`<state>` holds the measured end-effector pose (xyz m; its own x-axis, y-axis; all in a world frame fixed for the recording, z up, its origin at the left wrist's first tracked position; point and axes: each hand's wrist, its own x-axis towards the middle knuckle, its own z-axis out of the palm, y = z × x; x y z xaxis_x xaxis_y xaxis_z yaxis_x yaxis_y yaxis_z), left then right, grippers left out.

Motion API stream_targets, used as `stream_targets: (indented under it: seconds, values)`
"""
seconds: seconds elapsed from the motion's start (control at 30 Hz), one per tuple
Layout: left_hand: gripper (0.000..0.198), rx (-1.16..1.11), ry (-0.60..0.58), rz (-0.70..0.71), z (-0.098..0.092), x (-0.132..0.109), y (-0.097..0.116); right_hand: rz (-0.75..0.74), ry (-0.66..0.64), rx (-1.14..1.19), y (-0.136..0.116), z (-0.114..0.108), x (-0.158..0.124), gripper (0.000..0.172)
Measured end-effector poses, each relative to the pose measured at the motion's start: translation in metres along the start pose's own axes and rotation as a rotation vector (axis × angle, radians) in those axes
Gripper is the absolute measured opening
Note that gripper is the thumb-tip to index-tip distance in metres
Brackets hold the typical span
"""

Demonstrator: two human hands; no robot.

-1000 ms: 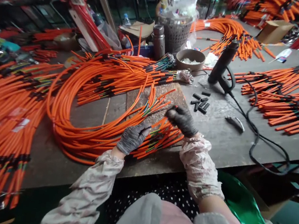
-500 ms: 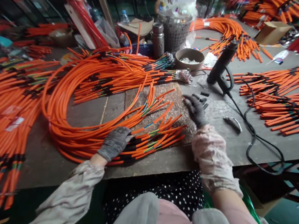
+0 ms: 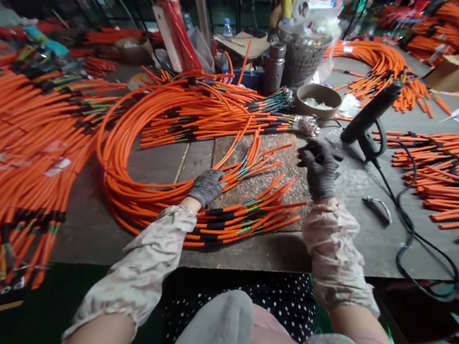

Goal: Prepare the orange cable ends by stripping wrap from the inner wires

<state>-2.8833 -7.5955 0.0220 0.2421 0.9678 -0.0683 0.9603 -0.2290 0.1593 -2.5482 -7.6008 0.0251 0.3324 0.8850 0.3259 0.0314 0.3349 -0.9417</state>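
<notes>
My gloved left hand (image 3: 206, 187) is closed around some strands of a coiled bundle of orange cables (image 3: 117, 190). The cut ends of the bundle fan out to the right, showing black sleeves (image 3: 218, 226) and thin coloured wires. Over the right edge of a rough brown board (image 3: 266, 160), my gloved right hand (image 3: 320, 168) has its fingers curled in. Something small and dark seems to be at those fingertips, but I cannot make it out. Short black tube pieces (image 3: 336, 153) lie just beside this hand, partly hidden by it.
A black heat gun (image 3: 372, 113) stands at the right, its cord (image 3: 405, 221) looping over the table. Small snips (image 3: 377, 208) lie near it. Behind are a round tub (image 3: 318, 101), a flask (image 3: 273, 69) and a basket (image 3: 302, 56). Other orange cable piles (image 3: 21, 147) lie on both sides.
The view has swung left, so things appear further right. My left hand has moved slightly up the cable bundle. My right hand has lifted a little, with its fingers more curled.
</notes>
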Motion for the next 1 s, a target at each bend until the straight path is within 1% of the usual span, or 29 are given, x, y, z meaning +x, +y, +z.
stream_targets:
  seconds: [0.07, 0.13, 0.17, 0.23, 0.3, 0.33, 0.4, 0.47, 0.53, 0.57, 0.6, 0.67, 0.7, 0.73, 0.77, 0.8, 0.83, 0.87, 0.9, 0.97, 1.0]
  values:
    - [0.022, -0.022, 0.009, -0.056, -0.007, -0.005, 0.003, 0.088, -0.025, 0.287, -0.007, 0.025, -0.024, 0.036]
    - [0.028, -0.051, 0.025, -0.050, -0.014, -0.013, 0.009, 0.202, -0.007, 0.463, -0.007, 0.046, -0.043, 0.036]
    - [0.030, -0.081, 0.038, -0.015, -0.017, -0.017, 0.014, 0.248, 0.012, 0.520, -0.005, 0.053, -0.049, 0.037]
    - [0.032, -0.183, 0.089, 0.104, -0.019, -0.022, 0.026, 0.295, 0.041, 0.601, 0.000, 0.060, -0.056, 0.043]
    - [0.035, -0.264, 0.146, 0.242, -0.016, -0.026, 0.036, 0.294, 0.043, 0.670, 0.003, 0.060, -0.056, 0.047]
    - [0.036, -0.266, 0.154, 0.317, -0.012, -0.028, 0.040, 0.292, 0.041, 0.706, 0.004, 0.058, -0.055, 0.048]
    - [0.039, -0.194, 0.121, 0.445, -0.004, -0.033, 0.043, 0.295, 0.050, 0.782, 0.001, 0.052, -0.052, 0.049]
    - [0.039, -0.117, 0.073, 0.515, 0.004, -0.040, 0.040, 0.279, 0.070, 0.820, -0.005, 0.043, -0.049, 0.048]
    - [0.037, -0.121, 0.055, 0.547, 0.009, -0.047, 0.037, 0.204, 0.069, 0.780, -0.013, 0.035, -0.049, 0.044]
    - [0.035, -0.152, 0.061, 0.538, 0.009, -0.050, 0.037, 0.156, 0.036, 0.718, -0.017, 0.032, -0.051, 0.040]
    - [0.033, -0.193, 0.069, 0.509, 0.009, -0.052, 0.039, 0.121, -0.035, 0.637, -0.021, 0.031, -0.054, 0.036]
    - [0.029, -0.286, 0.104, 0.408, 0.006, -0.053, 0.049, 0.111, -0.270, 0.468, -0.028, 0.035, -0.063, 0.032]
    - [0.032, -0.330, 0.137, 0.362, 0.004, -0.052, 0.057, 0.122, -0.401, 0.404, -0.030, 0.040, -0.068, 0.033]
    - [0.040, -0.361, 0.177, 0.337, 0.003, -0.050, 0.065, 0.133, -0.501, 0.372, -0.032, 0.046, -0.075, 0.037]
    - [0.048, -0.373, 0.223, 0.334, 0.003, -0.047, 0.071, 0.133, -0.554, 0.365, -0.033, 0.052, -0.081, 0.041]
    - [0.052, -0.360, 0.267, 0.349, 0.003, -0.044, 0.075, 0.121, -0.555, 0.367, -0.033, 0.058, -0.087, 0.043]
    - [0.050, -0.322, 0.300, 0.369, 0.005, -0.041, 0.074, 0.100, -0.519, 0.369, -0.033, 0.061, -0.090, 0.043]
    - [0.045, -0.263, 0.309, 0.392, 0.009, -0.038, 0.067, 0.078, -0.466, 0.359, -0.031, 0.062, -0.092, 0.041]
    - [0.039, -0.192, 0.309, 0.411, 0.014, -0.038, 0.056, 0.062, -0.420, 0.328, -0.028, 0.059, -0.089, 0.040]
    - [0.037, -0.060, 0.278, 0.436, 0.029, -0.044, 0.019, 0.068, -0.377, 0.189, -0.018, 0.043, -0.071, 0.042]
    - [0.038, -0.022, 0.312, 0.412, 0.037, -0.052, -0.001, 0.082, -0.358, 0.079, -0.010, 0.030, -0.056, 0.044]
